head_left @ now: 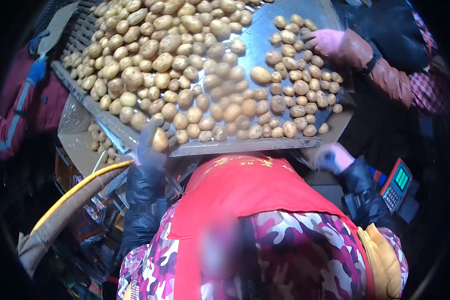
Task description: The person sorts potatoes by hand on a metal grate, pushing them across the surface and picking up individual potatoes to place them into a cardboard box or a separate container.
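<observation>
My left hand [150, 148], in a grey glove, is closed around a potato [160, 140] at the front edge of a metal sorting table [245, 145]. Many more potatoes [180, 120] lie just beyond that hand, heaped thickest at the back left. My right hand [334, 159], in a pink glove with dark fingers, is below the table's front right corner, beside a cardboard flap [307, 159]. Its fingers are dark and blurred, and I cannot tell whether they hold anything.
Across the table on the right, another person's pink-gloved hand [326, 42] touches the potatoes. A person in a maroon jacket [47, 97] stands at the left, with a paddle-like board [57, 25] by their blue gloves. A box of potatoes [99, 142] sits below left; a device with a lit screen [397, 184] is at right.
</observation>
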Demonstrator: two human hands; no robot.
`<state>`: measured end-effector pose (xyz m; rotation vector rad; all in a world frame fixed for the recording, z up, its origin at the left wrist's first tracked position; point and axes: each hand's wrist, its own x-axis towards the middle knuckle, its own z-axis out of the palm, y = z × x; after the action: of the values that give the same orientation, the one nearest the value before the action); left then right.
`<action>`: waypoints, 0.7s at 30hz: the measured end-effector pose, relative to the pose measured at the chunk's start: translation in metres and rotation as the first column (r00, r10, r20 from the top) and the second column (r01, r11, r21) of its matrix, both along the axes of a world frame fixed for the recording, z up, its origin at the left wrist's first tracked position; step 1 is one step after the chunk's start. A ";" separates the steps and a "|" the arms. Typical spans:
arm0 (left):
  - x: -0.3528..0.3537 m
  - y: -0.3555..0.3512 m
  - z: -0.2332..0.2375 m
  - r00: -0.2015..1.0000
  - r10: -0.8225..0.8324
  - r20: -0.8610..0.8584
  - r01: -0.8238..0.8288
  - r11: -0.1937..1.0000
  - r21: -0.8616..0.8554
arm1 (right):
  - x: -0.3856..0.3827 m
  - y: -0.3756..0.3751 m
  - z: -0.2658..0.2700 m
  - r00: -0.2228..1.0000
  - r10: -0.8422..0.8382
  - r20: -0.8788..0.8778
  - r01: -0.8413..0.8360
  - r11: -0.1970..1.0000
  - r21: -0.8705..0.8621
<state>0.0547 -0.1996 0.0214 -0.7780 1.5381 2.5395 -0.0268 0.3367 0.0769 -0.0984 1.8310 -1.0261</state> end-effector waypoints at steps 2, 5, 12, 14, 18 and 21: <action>0.003 -0.013 -0.014 0.999 0.021 0.028 -0.024 0.995 0.101 | 0.081 0.076 -0.043 0.929 0.320 0.188 -0.346 0.930 0.125; 0.000 -0.020 -0.028 0.990 0.058 0.126 -0.080 0.982 0.172 | 0.103 0.076 -0.028 0.778 0.607 0.162 -0.612 0.671 0.419; -0.001 -0.015 -0.017 0.994 0.050 0.092 -0.064 0.986 0.155 | -0.035 -0.121 0.005 0.399 0.279 -0.874 -0.229 0.953 0.199; 0.000 -0.013 -0.022 0.987 0.115 0.111 -0.134 0.974 0.183 | -0.065 -0.188 -0.010 0.360 0.328 -0.873 -0.477 0.869 0.130; -0.002 -0.005 -0.012 0.970 0.203 0.136 -0.231 0.943 0.240 | -0.072 -0.282 -0.066 0.044 0.414 -0.909 -0.799 0.561 0.217; 0.000 -0.004 -0.008 0.979 0.180 0.100 -0.201 0.938 0.282 | -0.120 -0.288 -0.070 0.125 0.299 -0.946 -0.731 0.672 0.115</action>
<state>0.0544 -0.2035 0.0134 -1.0064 1.0781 2.7490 -0.1469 0.0491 0.0072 -1.8855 2.1778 -0.7605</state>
